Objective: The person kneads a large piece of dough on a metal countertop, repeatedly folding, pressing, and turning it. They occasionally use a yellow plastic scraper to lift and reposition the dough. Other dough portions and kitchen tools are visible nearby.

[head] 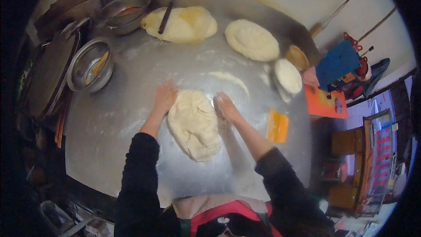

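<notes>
A large oval slab of pale dough (194, 125) lies on the metal work table (108, 144) in front of me, its top creased and dented. My left hand (165, 96) is at the dough's upper left edge and seems to touch it; motion blur hides how its fingers are set. On the other side, my right hand (225, 104) is held just off the dough's upper right edge, with nothing in it. A streak of flour (232, 79) marks the metal beyond both hands.
An orange-yellow scraper (277, 126) lies at the right. Farther back are a folded dough (197, 23) with a dark stick (165, 18) across it, another dough mound (251, 39) and a smaller white round (288, 76). Metal bowls (73, 72) (126, 26) stand at the left.
</notes>
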`<state>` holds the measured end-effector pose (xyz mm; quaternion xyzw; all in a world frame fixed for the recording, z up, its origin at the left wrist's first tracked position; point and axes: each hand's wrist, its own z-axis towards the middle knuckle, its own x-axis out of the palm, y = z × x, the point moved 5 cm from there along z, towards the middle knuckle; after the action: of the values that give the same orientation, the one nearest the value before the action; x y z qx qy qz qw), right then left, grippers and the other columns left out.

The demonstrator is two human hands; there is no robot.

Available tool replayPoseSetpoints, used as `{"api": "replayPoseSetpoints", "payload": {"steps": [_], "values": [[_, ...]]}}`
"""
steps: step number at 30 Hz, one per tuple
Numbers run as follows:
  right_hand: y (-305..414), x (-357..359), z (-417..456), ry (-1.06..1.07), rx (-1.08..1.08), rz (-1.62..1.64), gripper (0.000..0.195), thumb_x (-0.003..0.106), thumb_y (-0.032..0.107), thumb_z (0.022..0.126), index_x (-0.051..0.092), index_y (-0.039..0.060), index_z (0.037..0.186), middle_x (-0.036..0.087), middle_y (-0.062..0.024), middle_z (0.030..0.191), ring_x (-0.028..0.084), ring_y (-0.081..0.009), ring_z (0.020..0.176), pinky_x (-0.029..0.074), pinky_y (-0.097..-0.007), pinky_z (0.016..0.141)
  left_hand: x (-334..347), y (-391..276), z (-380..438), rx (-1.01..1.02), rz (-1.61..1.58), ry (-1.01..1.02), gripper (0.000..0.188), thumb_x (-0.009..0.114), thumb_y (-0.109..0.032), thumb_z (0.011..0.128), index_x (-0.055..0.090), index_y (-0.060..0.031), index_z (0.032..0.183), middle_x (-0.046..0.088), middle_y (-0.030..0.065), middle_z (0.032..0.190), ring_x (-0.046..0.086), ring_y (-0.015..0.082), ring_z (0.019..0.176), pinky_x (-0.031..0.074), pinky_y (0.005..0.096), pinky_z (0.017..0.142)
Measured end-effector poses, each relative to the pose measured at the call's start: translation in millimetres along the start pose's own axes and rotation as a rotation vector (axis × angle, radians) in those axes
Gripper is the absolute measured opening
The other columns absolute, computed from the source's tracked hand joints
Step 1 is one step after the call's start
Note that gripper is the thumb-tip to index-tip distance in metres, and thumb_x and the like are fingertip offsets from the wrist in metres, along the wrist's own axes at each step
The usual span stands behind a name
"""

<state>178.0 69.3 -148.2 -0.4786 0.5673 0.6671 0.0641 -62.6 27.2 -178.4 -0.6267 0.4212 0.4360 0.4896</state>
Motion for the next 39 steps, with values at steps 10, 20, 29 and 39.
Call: {"api": "replayPoseSetpoints", "payload": {"steps": [10,20,29,39], "values": [[55.0,-11.3,-50.0,0.110,0.071,0.905,0.032,0.046,0.030,0.084,0.054,-0.0009,0.090,0.058,-0.0160,0.087,0.055,-0.0280,0.085,0.041,-0.0335,0.079,-30.5,-76.8,-79.2,0.113,-1.307,0.055,0.044,0.036,-0.037,0.089,0.052,-0.0060,0.116,0.050,0.0111,0.119,0.045,0.0246,0.111,0.031,0.0410,0.096],[77.0,13.2,-158.5,-0.272,-0.388,-0.115,0.052,0.050,0.020,0.070,0.045,0.0016,0.118,0.048,-0.0164,0.119,0.046,-0.0340,0.106,0.032,-0.0442,0.089,32.2,-173.7,-192.7,0.112,0.051,-0.290,0.046,0.048,-0.032,0.078,0.051,-0.0114,0.118,0.038,0.0100,0.131,0.029,0.0282,0.125,0.010,0.0548,0.102],[32.2,-3.4,11.2,-0.315,-0.312,-0.223,0.044,0.055,0.031,0.073,0.052,0.0020,0.105,0.058,-0.0189,0.097,0.053,-0.0334,0.093,0.034,-0.0472,0.085,-2.6,-130.7,-23.5,0.077,0.016,-0.354,0.037,0.050,-0.026,0.075,0.056,-0.0120,0.109,0.047,0.0099,0.124,0.043,0.0252,0.113,0.024,0.0500,0.096],[65.5,-19.3,-2.8,0.206,-0.267,-0.362,0.030,0.050,0.027,0.079,0.057,0.0042,0.097,0.057,-0.0196,0.099,0.050,-0.0338,0.100,0.030,-0.0470,0.094,-3.8,-33.3,72.1,-0.078,-0.981,0.209,0.041,0.042,-0.033,0.087,0.055,-0.0023,0.111,0.056,0.0124,0.113,0.052,0.0288,0.102,0.038,0.0402,0.089]]}}
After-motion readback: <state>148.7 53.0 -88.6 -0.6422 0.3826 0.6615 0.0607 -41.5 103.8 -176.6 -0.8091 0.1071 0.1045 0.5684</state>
